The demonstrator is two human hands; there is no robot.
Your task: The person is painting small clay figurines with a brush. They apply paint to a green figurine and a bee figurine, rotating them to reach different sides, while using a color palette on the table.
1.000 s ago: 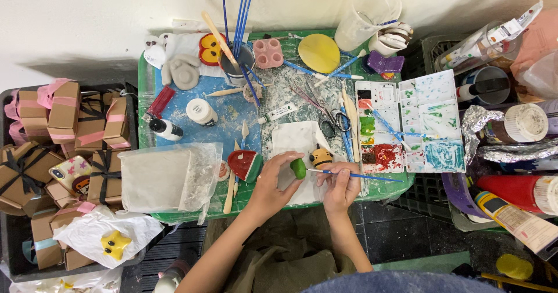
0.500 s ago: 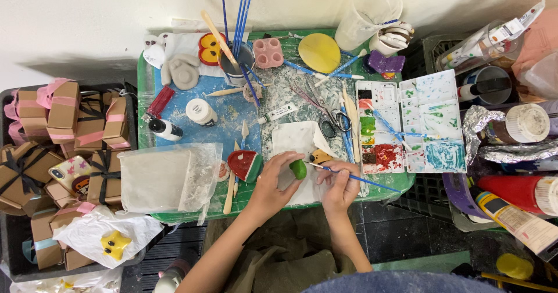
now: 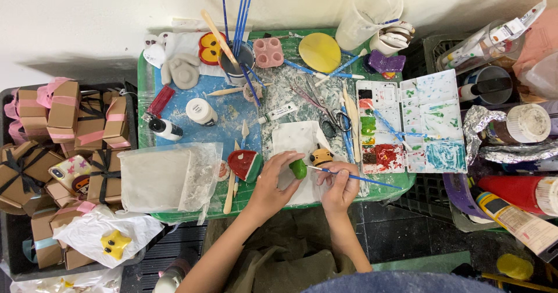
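Near the front edge of the green plastic table point(image 3: 145, 153), the left hand point(image 3: 273, 182) is pinched shut on a small glossy green clay piece point(image 3: 299, 168), holding it over a sheet of white paper point(image 3: 296, 139). The right hand point(image 3: 340, 182) is closed around a thin blue-handled paintbrush point(image 3: 360, 179), its tip touching or just short of the green piece; I cannot tell which.

Wet paint looks likely to smear onto the fingertips gripping so small and rounded a piece, and a slip could send it off the nearby table edge. The brush handle points toward the white plastic paint palette point(image 3: 407, 124), whose wells hold thick red and green paint; a careless sweep could drag through them. Just beside the brush tip stands a small yellow and black clay figure point(image 3: 321, 155), easily marked by a stray stroke. A red and green watermelon-slice clay piece point(image 3: 244, 165) lies near the left hand, matte and wedge-shaped, with a flat wooden stick point(image 3: 231, 179) beside it.
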